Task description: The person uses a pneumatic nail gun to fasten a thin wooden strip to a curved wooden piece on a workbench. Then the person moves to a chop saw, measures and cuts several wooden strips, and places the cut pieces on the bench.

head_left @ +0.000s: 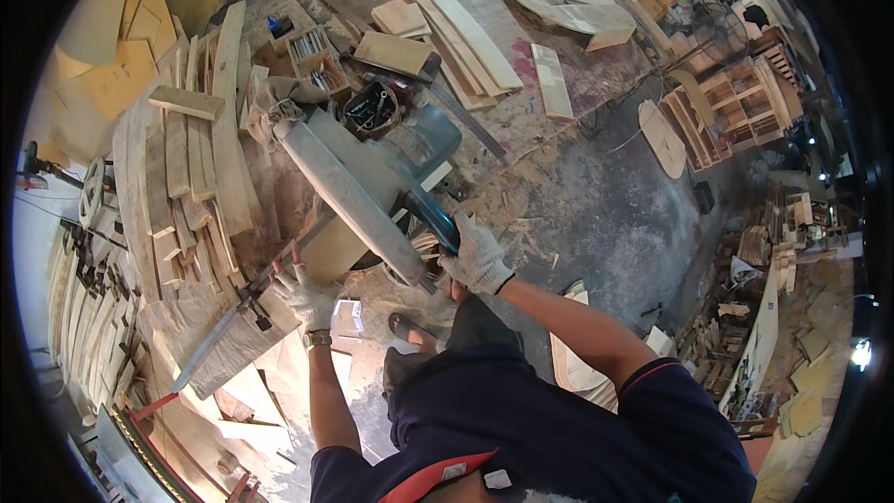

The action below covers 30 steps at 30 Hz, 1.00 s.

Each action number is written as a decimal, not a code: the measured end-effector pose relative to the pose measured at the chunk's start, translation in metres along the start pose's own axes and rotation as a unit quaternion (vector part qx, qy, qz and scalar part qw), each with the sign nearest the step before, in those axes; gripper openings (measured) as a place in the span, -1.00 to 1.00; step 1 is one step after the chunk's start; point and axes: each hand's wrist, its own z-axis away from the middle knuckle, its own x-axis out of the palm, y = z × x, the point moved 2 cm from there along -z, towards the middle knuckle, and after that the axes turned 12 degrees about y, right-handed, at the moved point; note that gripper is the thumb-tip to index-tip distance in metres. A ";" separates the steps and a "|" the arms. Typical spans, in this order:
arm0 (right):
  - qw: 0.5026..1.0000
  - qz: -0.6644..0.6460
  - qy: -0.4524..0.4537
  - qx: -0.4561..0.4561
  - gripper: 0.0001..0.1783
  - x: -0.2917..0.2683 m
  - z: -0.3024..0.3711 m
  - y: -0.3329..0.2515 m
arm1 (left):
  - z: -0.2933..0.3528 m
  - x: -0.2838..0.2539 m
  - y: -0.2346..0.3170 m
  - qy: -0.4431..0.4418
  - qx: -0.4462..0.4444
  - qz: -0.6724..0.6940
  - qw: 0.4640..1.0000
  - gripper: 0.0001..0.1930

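Observation:
A large power saw (358, 182) with a long grey guard and a teal motor housing slants across the middle. Its teal handle (435, 222) is gripped by my gloved right hand (480, 256). To the left of the guard's near end, my gloved left hand (303, 296) has its fingers stretched out and apart. Those fingertips lie close to a dark metal bar with a clamp-like fitting (256, 309); whether they touch it I cannot tell. Partly under the guard is a flat wooden piece (332, 250). The blade is hidden.
Long boards (223, 121) are stacked at the left, with a short block (187, 102) across them. Beyond the saw stand a tool container (372, 109) and several planks (470, 37). A wooden rack (745, 107) is at the right. Offcuts and sawdust litter the floor.

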 end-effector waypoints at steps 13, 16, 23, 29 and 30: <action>0.999 0.018 -0.043 -0.006 -0.37 -0.023 -0.013 -0.029 | -0.003 -0.019 -0.013 -0.064 0.029 -0.002 0.998 0.37; 0.996 0.006 -0.044 -0.075 -0.33 -0.067 -0.041 -0.069 | 0.011 -0.023 -0.037 -0.045 0.064 -0.040 0.996 0.36; 0.977 0.019 -0.027 -0.210 -0.39 -0.144 -0.146 -0.190 | 0.031 -0.020 -0.054 -0.021 0.141 -0.079 0.987 -0.31; 0.949 -0.260 -0.006 -0.176 -0.44 -0.155 -0.172 -0.184 | 0.071 -0.070 -0.043 -0.027 -0.065 0.055 0.996 -0.72; 0.914 -0.384 -0.027 -0.131 -0.46 -0.147 -0.158 -0.157 | 0.089 -0.081 -0.031 0.033 -0.059 0.098 0.993 -0.74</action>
